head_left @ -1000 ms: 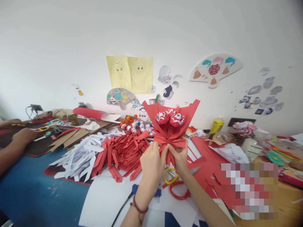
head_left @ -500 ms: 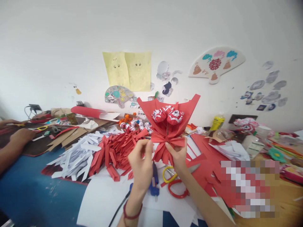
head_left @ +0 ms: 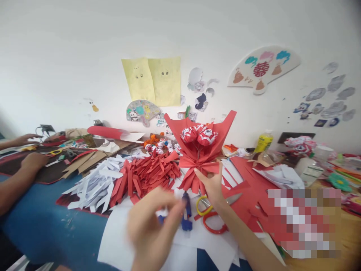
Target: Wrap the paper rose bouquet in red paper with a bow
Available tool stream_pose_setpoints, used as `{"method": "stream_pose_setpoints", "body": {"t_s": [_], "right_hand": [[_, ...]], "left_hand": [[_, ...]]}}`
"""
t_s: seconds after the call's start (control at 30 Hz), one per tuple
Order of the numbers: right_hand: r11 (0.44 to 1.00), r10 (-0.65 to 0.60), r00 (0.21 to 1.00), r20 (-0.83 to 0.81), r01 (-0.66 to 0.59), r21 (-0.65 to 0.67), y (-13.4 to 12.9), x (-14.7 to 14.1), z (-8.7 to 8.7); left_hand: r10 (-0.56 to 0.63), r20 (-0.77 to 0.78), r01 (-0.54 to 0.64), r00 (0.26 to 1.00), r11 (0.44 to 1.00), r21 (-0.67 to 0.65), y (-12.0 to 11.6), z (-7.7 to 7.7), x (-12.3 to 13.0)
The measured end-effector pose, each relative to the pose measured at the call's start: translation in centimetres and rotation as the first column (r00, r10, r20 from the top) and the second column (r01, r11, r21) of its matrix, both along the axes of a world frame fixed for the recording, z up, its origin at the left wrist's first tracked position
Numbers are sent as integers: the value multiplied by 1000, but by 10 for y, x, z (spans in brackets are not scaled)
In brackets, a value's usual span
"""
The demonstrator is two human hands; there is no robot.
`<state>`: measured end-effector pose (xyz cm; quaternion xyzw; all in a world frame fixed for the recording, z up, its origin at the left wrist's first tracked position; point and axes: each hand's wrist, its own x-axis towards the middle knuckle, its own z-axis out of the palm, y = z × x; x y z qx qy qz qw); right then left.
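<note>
My right hand (head_left: 211, 184) grips the gathered waist of a red paper bouquet (head_left: 207, 162), thumb in front, holding it upright. Inside the red wrapping sit red-and-white paper flowers (head_left: 207, 135). Closer to me, my left hand (head_left: 155, 222) is apart from the bouquet, blurred, its fingers curled and the thumb near the index finger; whether anything is pinched there I cannot make out. Behind that hand lies a blue glue gun (head_left: 186, 214), partly hidden. Scissors (head_left: 216, 222) with one red and one yellow handle loop lie under my right wrist.
Piles of white paper strips (head_left: 93, 184) and red paper strips (head_left: 149, 171) lie to the left. Red sheets (head_left: 251, 188) spread on the right, near a yellow bottle (head_left: 263, 142). Another person's hand (head_left: 35, 162) rests at far left. White paper (head_left: 115, 233) covers the front.
My left hand has come away from the bouquet's waist, moving down and toward me. My right hand keeps its grip on the bouquet. The view has shifted slightly.
</note>
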<state>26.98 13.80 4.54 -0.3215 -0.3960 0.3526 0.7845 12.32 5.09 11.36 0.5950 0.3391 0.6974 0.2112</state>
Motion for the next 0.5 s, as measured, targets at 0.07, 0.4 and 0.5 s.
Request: {"method": "stream_pose_setpoints", "body": {"t_s": [0.07, 0.4, 0.5], "right_hand": [[1000, 0, 1000, 17, 0, 4, 1, 0, -2], [1000, -1, 996, 86, -1, 20, 10, -1, -13], [1000, -10, 995, 102, 9, 8, 10, -2, -15]], "left_hand": [[36, -241, -32, 970, 999, 21, 11, -5, 14], [459, -718, -505, 523, 845, 173, 49, -24, 54], [468, -772, -548, 430, 815, 189, 48, -19, 56]]}}
